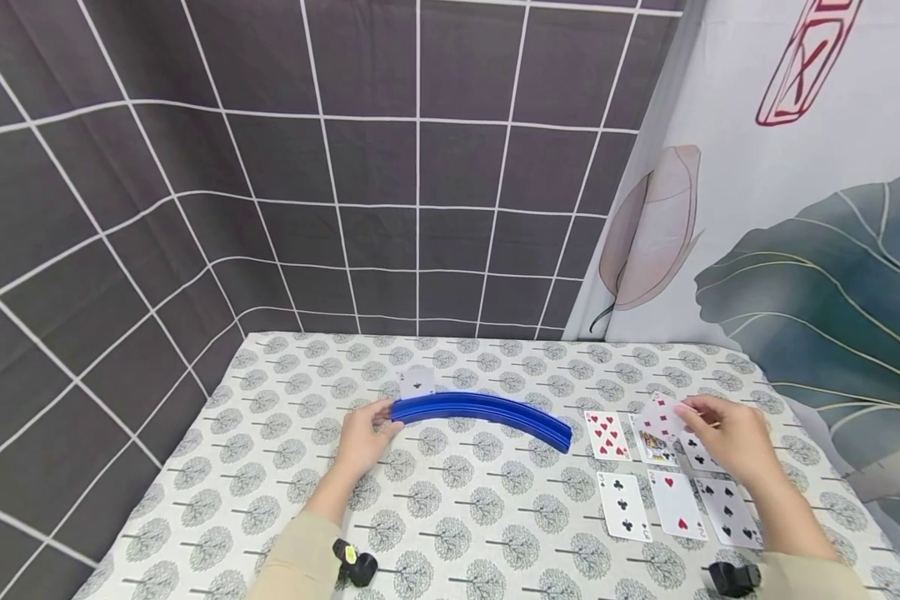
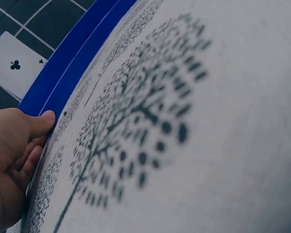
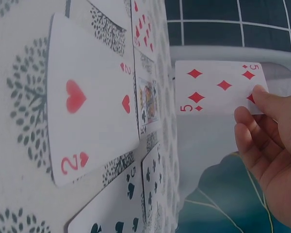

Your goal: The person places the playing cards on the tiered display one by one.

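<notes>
From my end I see the left hand (image 1: 363, 438) gripping the left end of the blue curved rack (image 1: 480, 406) (a club card (image 1: 414, 382) stands there), well in from the table's (image 1: 450, 475) left edge, while the right hand (image 1: 738, 437) pinches the five of diamonds (image 3: 216, 92) above face-up cards (image 1: 675, 507) near the right edge.

You're in a fabric-screened corner with a homely look; you can't tell which kind of room lies beyond. A charcoal curtain with a white grid pattern (image 1: 465, 162) hangs from nine to twelve o'clock. At two o'clock, a white curtain (image 1: 742, 183) carries large printed leaves (image 1: 832, 287) and a red seal-style mark (image 1: 812, 62). A tree-print tablecloth (image 1: 495, 529) spreads before you at six o'clock, more household than workshop.
</notes>
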{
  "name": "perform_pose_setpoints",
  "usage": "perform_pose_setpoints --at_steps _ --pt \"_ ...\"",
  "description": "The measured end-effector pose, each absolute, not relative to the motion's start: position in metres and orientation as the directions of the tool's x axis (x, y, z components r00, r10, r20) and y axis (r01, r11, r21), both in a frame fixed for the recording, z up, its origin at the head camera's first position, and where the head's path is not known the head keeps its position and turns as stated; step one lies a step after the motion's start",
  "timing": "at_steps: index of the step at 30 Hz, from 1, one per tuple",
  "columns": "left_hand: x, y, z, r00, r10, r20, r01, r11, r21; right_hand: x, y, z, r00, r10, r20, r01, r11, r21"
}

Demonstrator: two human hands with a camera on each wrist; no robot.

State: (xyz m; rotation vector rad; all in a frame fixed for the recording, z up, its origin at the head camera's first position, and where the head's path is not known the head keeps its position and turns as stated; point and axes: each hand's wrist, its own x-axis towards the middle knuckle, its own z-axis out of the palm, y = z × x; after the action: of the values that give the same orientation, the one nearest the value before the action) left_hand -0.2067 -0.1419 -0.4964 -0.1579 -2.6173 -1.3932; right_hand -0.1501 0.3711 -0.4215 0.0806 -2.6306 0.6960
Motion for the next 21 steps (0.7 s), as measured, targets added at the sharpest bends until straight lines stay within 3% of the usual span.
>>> perform_pose_setpoints --at_steps 21 --pt "-0.206 -0.142 -0.496 -0.977 0.011 0.213 0.182 0.563 0.806 -0.159 0.349 -0.417 -0.892 0.022 0.451 -0.216 0.857 -0.467"
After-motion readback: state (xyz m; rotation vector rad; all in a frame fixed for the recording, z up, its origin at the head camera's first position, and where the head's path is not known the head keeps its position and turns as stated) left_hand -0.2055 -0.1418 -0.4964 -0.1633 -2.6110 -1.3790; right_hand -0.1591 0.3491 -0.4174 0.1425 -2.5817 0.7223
